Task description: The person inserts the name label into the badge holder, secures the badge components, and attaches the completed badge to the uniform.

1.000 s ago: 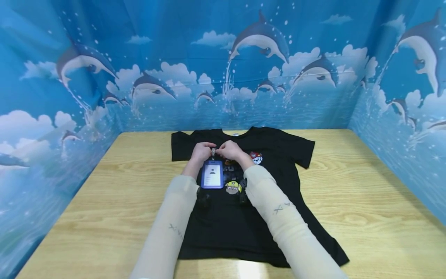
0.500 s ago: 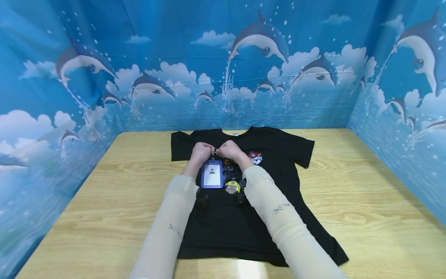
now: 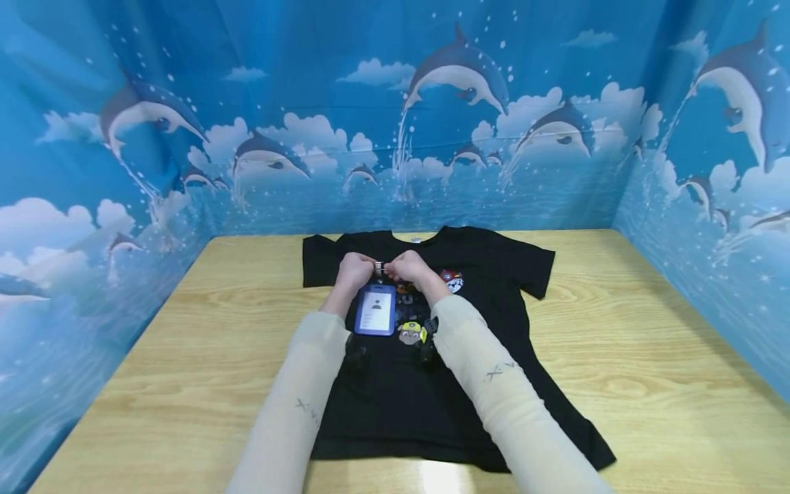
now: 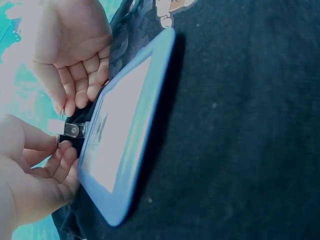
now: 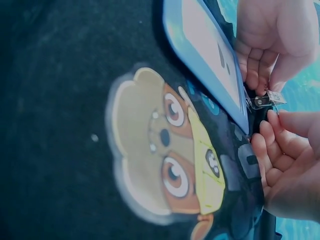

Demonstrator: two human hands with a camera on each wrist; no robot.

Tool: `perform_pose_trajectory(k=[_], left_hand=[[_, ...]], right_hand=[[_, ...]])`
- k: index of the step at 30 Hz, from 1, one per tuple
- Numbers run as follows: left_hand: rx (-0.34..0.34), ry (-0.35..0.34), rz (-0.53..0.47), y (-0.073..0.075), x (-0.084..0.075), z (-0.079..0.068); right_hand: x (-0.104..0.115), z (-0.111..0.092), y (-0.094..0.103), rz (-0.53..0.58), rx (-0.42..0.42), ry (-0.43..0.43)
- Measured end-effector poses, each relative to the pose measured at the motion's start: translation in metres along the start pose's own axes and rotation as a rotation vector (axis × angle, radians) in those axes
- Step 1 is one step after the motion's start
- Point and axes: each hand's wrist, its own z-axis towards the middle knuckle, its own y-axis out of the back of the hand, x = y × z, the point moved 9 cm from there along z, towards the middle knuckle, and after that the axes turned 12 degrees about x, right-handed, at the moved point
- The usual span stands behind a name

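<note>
A black T-shirt (image 3: 395,412) with cartoon dog prints lies flat on the table. On its chest, toward the left, lies a blue-framed ID badge holder (image 3: 375,310) with a white card inside. At the holder's top is a metal badge clip (image 4: 74,130) with a clear strap, lying between both hands. My left hand (image 3: 356,269) pinches the clip's end between thumb and fingers. Opposite it, my right hand (image 3: 409,266) pinches a thin metal pin (image 5: 276,108) at the clip. In the wrist views the holder tilts up from the fabric, with a dark shadow beneath its lower edge.
The wood-grain table (image 3: 234,357) extends on both sides of the shirt. A blue dolphin-print curtain (image 3: 308,137) hangs along the back and both sides. A yellow-capped dog print (image 5: 165,145) is right of and below the holder.
Both hands stay at the clip with only small finger movements. The badge holder tilts slightly, and the whole head view shifts a little.
</note>
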Motion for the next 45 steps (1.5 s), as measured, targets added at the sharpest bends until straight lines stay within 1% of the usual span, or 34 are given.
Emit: perform_pose_trajectory(k=[3, 6, 13, 22, 28, 33, 35, 39, 42, 45], left_hand=[[0.015, -0.004, 0.000, -0.001, 0.001, 0.002], [0.043, -0.017, -0.022, -0.001, 0.003, 0.004], [0.071, -0.042, -0.051, 0.008, 0.006, 0.005], [0.070, -0.033, -0.032, 0.005, 0.006, 0.006], [0.069, -0.064, 0.010, 0.000, 0.002, 0.006], [0.071, -0.044, 0.030, -0.003, 0.003, 0.006], [0.075, -0.050, 0.016, -0.004, 0.003, 0.006], [0.090, -0.087, -0.040, -0.004, 0.001, 0.007], [0.109, -0.075, -0.072, -0.004, 0.003, 0.009], [0.122, -0.048, -0.062, -0.005, 0.007, 0.011]], right_hand=[[-0.001, 0.000, 0.000, -0.006, -0.007, -0.004], [0.001, 0.001, 0.000, -0.017, -0.011, -0.007], [0.007, 0.007, -0.008, -0.038, 0.020, 0.013], [0.001, 0.007, -0.009, -0.034, 0.044, -0.049], [-0.004, 0.005, -0.003, -0.019, 0.001, -0.084], [-0.008, 0.006, -0.002, 0.010, -0.031, -0.087], [-0.008, 0.006, -0.001, 0.014, -0.040, -0.079], [-0.006, 0.007, 0.001, 0.027, -0.063, -0.041], [-0.005, 0.008, 0.002, 0.034, -0.071, -0.032], [-0.008, 0.008, 0.001, 0.036, -0.065, -0.057]])
